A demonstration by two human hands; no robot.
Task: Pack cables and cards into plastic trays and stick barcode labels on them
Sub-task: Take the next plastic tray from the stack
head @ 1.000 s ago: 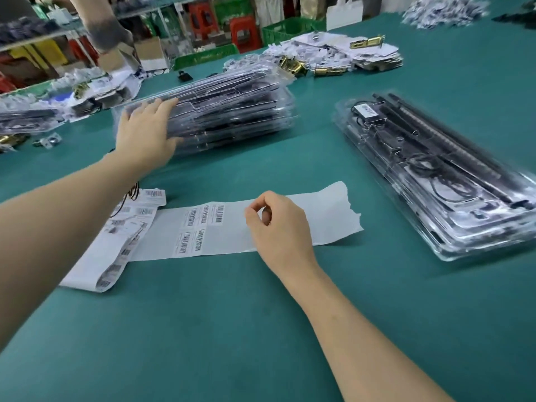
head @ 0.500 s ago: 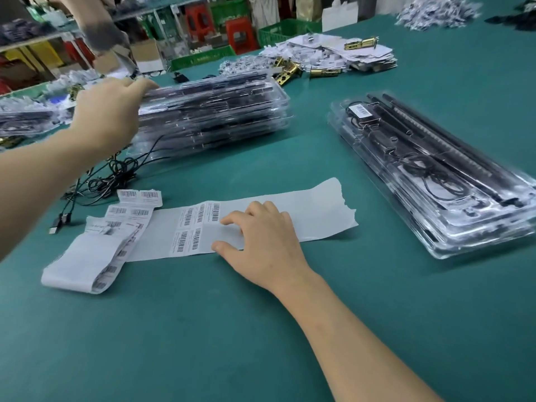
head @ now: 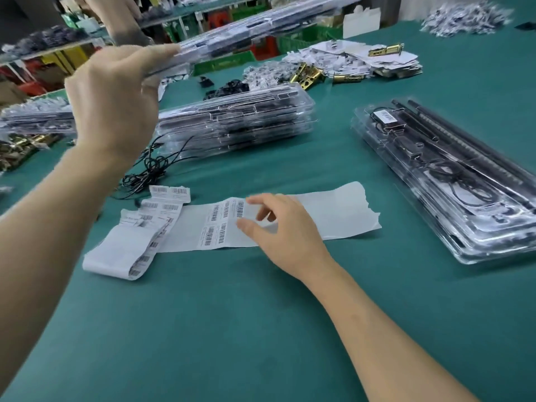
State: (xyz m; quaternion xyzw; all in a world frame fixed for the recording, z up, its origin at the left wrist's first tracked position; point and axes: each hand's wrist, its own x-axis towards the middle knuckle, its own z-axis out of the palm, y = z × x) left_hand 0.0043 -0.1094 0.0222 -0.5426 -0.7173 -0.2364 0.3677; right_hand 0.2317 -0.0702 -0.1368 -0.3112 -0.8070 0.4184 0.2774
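My left hand (head: 116, 103) grips one end of a clear plastic tray (head: 249, 33) and holds it in the air, above the stack of filled trays (head: 237, 123). The white label strip (head: 333, 210) lies flat on the green table. My right hand (head: 284, 230) hovers over it with loose, spread fingers; index finger and thumb sit at the edge of the barcode labels (head: 216, 224). Whether they touch a label is blurred. To the right lie the labelled trays (head: 452, 181) with black cables and rods inside.
Loose black cables (head: 148, 172) lie tangled left of the stack. The strip's folded end (head: 116, 250) curls at the left. Cards and gold brackets (head: 348, 62) are piled at the back. Another person's hand (head: 121, 18) is at the far shelf.
My left hand closed on the top tray of the stack and lifted it up. My right hand went from pressing flat on the strip to raised, fingers at the labels.
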